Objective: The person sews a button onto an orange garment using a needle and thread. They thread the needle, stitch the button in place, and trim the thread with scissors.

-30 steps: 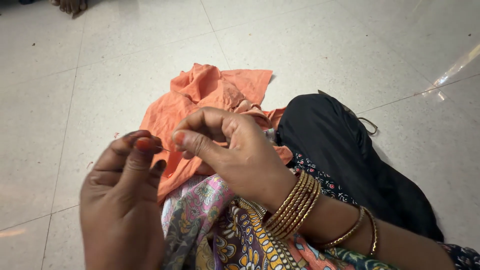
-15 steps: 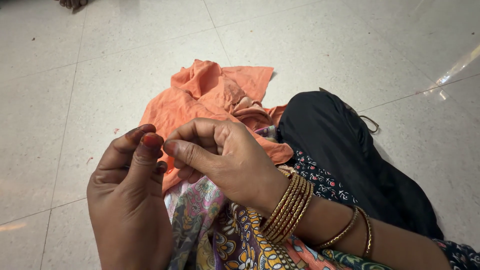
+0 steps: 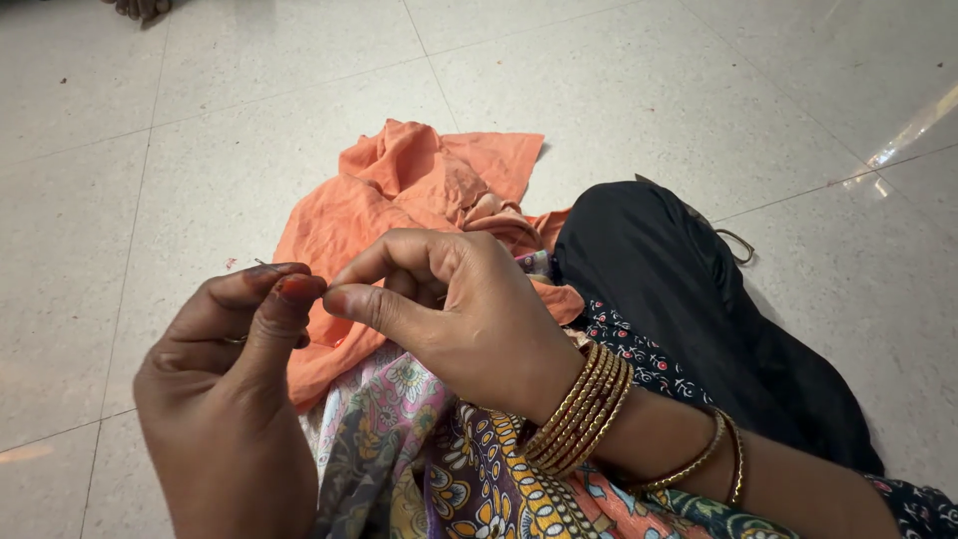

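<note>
My left hand is pinched shut, thumb against forefinger. A thin needle pokes out to the left of those fingertips. My right hand has its thumb and forefinger pressed together, tips touching my left fingertips; anything between them is too fine to see. Gold bangles ring my right wrist. Both hands hover over a crumpled orange cloth on the floor.
A flowered multicolour fabric covers my lap, and a black garment lies to the right. The floor is pale speckled tile. Another person's foot shows at the top left edge. A clear plastic strip lies far right.
My hands closed the gap between them: the fingertips were apart a second ago and now meet. My left hand dropped slightly and tipped left.
</note>
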